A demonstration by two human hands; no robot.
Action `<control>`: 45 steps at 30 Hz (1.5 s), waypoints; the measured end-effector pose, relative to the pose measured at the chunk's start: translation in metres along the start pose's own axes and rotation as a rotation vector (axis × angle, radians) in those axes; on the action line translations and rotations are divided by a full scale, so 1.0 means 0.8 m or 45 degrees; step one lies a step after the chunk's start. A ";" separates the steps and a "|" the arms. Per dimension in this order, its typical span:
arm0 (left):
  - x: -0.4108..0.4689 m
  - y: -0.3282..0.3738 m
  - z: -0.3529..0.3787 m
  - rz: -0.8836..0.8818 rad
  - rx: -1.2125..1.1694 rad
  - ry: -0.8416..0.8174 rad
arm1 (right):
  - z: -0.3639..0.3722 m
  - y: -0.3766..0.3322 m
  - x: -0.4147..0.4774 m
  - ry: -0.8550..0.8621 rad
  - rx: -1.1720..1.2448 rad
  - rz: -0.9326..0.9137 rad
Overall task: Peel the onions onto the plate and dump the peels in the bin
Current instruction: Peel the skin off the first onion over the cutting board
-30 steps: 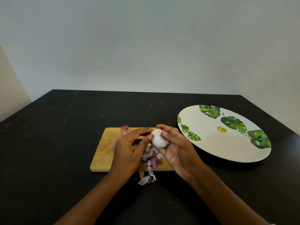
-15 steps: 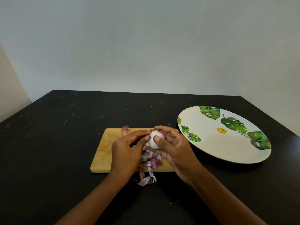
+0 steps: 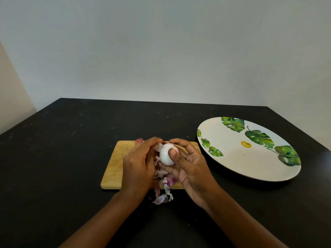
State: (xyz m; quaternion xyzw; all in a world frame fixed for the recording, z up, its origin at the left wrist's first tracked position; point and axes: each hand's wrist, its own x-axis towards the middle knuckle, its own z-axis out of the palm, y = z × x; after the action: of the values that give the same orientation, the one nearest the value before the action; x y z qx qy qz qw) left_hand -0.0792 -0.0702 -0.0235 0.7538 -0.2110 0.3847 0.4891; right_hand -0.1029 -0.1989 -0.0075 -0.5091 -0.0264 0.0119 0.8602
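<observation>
The right grip [image 3: 189,169] pinches the small, mostly bare onion [image 3: 166,155] above the cutting board [image 3: 114,169]; the left grip [image 3: 138,167] seems to pinch a skin flap [image 3: 158,146] at its top. It looks light, firm and slick, so hold its sides.

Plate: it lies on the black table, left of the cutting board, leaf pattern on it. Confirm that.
Wrong side. In the head view the plate lies right of the cutting board, not left; it is on the black table and leaf-patterned.
</observation>
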 end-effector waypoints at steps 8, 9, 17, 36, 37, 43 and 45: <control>0.004 0.015 -0.001 -0.294 -0.156 0.029 | 0.000 -0.007 0.001 -0.114 0.376 0.202; 0.004 0.016 -0.001 -0.323 -0.175 0.027 | -0.001 -0.006 0.002 -0.118 0.428 0.220; 0.010 0.015 -0.004 -0.389 -0.257 0.028 | -0.018 -0.018 0.012 0.030 0.728 0.226; 0.002 0.001 -0.002 -0.248 -0.204 -0.235 | -0.021 -0.004 0.009 -0.082 -0.052 0.083; 0.002 0.001 -0.003 -0.231 -0.178 -0.237 | -0.022 -0.003 0.009 -0.088 -0.081 0.074; 0.006 -0.009 -0.007 -0.184 -0.018 -0.142 | -0.020 0.007 0.009 -0.087 -0.443 -0.072; 0.007 -0.008 -0.007 -0.214 -0.089 -0.145 | -0.021 0.006 0.009 -0.060 -0.485 -0.110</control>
State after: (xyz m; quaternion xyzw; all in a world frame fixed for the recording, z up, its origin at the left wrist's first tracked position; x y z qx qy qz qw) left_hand -0.0735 -0.0619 -0.0213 0.7720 -0.1879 0.2911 0.5329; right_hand -0.0947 -0.2109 -0.0196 -0.6608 -0.0702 -0.0183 0.7471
